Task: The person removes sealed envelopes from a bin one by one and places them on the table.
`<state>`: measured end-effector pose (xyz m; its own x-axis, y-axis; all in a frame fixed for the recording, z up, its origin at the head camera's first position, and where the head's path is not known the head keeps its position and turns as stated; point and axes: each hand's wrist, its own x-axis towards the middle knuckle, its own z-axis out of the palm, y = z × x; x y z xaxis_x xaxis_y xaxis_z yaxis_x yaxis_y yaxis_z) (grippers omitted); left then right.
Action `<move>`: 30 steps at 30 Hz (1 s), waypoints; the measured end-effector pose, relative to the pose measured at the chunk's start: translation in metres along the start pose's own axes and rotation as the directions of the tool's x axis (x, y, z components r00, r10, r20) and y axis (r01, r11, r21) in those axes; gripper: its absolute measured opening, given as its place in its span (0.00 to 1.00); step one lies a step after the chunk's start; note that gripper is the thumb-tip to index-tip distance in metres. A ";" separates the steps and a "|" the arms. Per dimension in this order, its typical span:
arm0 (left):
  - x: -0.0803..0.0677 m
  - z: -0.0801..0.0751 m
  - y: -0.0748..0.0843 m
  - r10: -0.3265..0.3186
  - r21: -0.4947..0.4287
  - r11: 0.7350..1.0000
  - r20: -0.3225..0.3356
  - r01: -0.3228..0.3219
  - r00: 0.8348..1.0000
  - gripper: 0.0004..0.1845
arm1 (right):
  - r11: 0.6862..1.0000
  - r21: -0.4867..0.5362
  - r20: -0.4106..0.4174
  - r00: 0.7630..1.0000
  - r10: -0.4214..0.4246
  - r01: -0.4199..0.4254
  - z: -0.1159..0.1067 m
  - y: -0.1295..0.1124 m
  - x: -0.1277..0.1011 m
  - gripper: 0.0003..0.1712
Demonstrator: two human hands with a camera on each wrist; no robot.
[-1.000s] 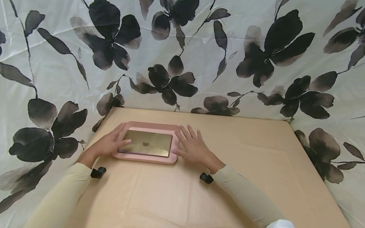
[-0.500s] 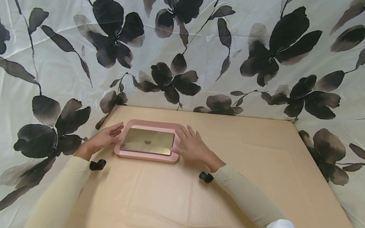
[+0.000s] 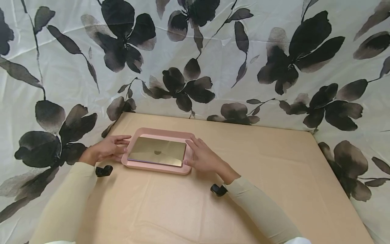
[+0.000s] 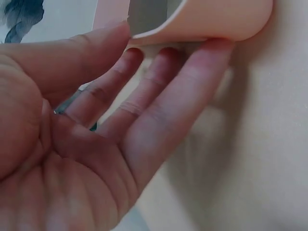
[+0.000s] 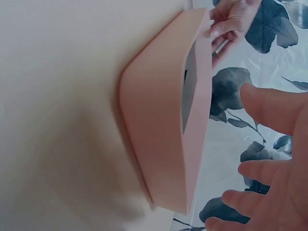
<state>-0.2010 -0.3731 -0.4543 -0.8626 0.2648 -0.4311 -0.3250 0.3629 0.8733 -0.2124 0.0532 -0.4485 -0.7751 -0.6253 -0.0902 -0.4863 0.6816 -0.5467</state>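
Observation:
A shallow pink tray [image 3: 158,170] rests on the table. Inside it lies a flat gold rectangular thing [image 3: 161,152] with a small dark half-round mark and a thin purple front edge; its kind is unclear. At the tray's left end is my left hand [image 3: 106,148]. In the left wrist view its fairly straight fingers [image 4: 207,62] touch the outer wall from below, and the thumb is close by the rim; whether it presses there I cannot tell. My right hand [image 3: 205,159] is at the right end, fingers extended over the rim. In the right wrist view they are apart from the wall.
The table [image 3: 243,162] has a light tan cover. Behind and beside it hangs a white cloth [image 3: 225,78] printed with dark flowers. Each wrist carries a small black camera, the left one [image 3: 104,171] and the right one [image 3: 218,190].
My left hand has drawn back from over the tray and the gold thing to the tray's left end, lowering its fingers to the outer wall. My right hand's fingers have come closer together.

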 end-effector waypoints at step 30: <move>0.008 -0.003 0.001 -0.114 -0.139 0.983 0.064 0.122 0.991 0.43 | 0.854 0.508 -0.060 0.985 0.160 -0.108 0.005 -0.007 0.019 0.37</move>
<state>-0.2096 -0.3727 -0.4562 -0.7934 0.2783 -0.5414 -0.4783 0.2651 0.8372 -0.2217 0.0346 -0.4502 -0.8655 -0.4846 -0.1267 -0.1268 0.4567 -0.8805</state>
